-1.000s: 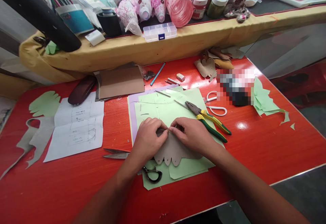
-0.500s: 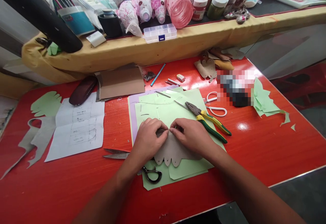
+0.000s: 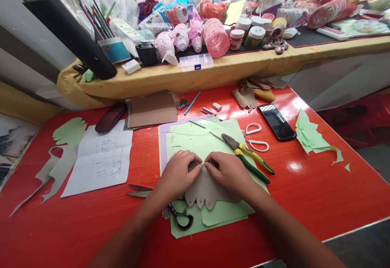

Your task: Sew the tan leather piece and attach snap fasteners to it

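Note:
A grey-beige leather piece [image 3: 202, 191] with scalloped, punched lobes lies over the stacked green paper sheets [image 3: 225, 217]. My left hand [image 3: 181, 172] pinches its upper edge between thumb and forefinger. Close beside it, my right hand [image 3: 228, 170] pinches the same edge, the two thumbs nearly meeting. Whatever fine detail lies between the fingertips is too small to make out. Black-handled scissors [image 3: 182, 220] lie partly under my left wrist, blades pointing left. To the right of my right hand rest combination pliers [image 3: 250, 156] with green and yellow grips, and white-handled scissors [image 3: 258, 144].
Left on the red table [image 3: 91, 227] are a drawn-on paper sheet [image 3: 100, 170], a dark glasses case [image 3: 110, 118] and grey offcuts [image 3: 62, 168]. A phone [image 3: 277, 122] and crumpled green paper [image 3: 315, 134] lie right. Behind runs a crowded shelf [image 3: 152, 83] with jars.
The camera view has tilted up a little, so the scene sits lower and more of the shelf shows. Both hands keep their pinch on the leather piece.

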A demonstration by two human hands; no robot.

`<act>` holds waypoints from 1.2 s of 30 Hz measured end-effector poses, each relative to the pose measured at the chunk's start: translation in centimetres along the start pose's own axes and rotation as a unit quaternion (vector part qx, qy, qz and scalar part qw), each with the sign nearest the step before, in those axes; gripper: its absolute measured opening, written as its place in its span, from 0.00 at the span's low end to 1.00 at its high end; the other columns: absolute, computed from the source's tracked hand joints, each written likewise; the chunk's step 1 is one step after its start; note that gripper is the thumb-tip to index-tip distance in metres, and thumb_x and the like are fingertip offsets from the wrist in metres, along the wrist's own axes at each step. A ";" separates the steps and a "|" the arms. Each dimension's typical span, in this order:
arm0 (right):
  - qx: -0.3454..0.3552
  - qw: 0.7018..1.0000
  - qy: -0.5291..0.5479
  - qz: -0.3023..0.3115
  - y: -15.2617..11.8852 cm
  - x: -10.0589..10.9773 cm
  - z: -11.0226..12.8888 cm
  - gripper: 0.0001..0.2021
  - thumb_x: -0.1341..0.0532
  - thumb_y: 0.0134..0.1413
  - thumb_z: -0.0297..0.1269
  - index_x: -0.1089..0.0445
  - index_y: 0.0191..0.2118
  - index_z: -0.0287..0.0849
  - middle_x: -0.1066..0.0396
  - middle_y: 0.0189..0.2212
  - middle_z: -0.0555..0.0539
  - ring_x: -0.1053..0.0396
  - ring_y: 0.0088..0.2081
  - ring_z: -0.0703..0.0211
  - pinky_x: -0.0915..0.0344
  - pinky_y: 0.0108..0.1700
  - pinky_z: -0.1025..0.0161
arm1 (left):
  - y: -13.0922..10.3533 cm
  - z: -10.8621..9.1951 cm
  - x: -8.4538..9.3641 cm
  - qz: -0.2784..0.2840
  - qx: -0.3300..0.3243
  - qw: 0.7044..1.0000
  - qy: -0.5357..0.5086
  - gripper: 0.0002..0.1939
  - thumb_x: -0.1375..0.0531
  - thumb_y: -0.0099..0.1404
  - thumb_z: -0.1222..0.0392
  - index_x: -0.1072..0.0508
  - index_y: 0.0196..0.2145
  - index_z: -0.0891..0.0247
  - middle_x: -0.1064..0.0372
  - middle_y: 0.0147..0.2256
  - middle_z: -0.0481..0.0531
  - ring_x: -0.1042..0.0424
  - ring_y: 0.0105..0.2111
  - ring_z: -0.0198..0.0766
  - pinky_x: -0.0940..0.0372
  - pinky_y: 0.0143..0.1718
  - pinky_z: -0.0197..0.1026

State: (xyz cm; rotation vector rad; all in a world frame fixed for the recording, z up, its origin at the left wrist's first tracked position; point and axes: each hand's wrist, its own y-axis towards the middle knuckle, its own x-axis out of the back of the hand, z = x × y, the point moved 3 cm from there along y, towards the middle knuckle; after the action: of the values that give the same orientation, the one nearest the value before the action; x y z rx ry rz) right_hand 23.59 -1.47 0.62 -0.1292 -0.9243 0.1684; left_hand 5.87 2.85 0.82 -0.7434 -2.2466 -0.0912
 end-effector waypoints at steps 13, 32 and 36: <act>-0.001 1.000 -0.004 -0.002 -0.2 0.1 0.0 0.07 0.38 0.66 0.36 0.22 0.39 0.47 0.18 0.38 0.50 0.25 0.38 0.57 0.44 0.36 0.62 | 12.8 1.1 2.6 -0.057 -0.025 0.984 0.165 0.07 0.36 0.67 0.64 0.23 0.44 0.59 0.29 0.45 0.57 0.32 0.51 0.53 0.36 0.54 0.52; 0.018 1.000 -0.004 0.002 -0.3 0.5 0.0 0.06 0.37 0.66 0.36 0.22 0.39 0.46 0.18 0.38 0.48 0.24 0.38 0.54 0.44 0.35 0.62 | 2.9 -1.1 3.2 -0.040 0.047 0.941 -0.332 0.05 0.38 0.67 0.57 0.29 0.40 0.58 0.32 0.23 0.44 0.34 0.25 0.36 0.38 0.30 0.40; 0.022 1.000 -0.005 -0.004 -0.3 0.3 -0.1 0.06 0.38 0.66 0.36 0.22 0.39 0.46 0.18 0.37 0.49 0.24 0.37 0.55 0.46 0.35 0.61 | -0.7 -0.1 2.4 0.006 0.072 0.906 -0.418 0.16 0.33 0.64 0.53 0.22 0.49 0.59 0.20 0.47 0.59 0.23 0.41 0.43 0.29 0.41 0.46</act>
State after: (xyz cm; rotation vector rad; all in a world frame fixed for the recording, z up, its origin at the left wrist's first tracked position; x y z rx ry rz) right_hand 23.89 -1.69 0.83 -0.0844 -0.9308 0.1822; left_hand 4.20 3.40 2.67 -0.8065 -3.0060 0.4868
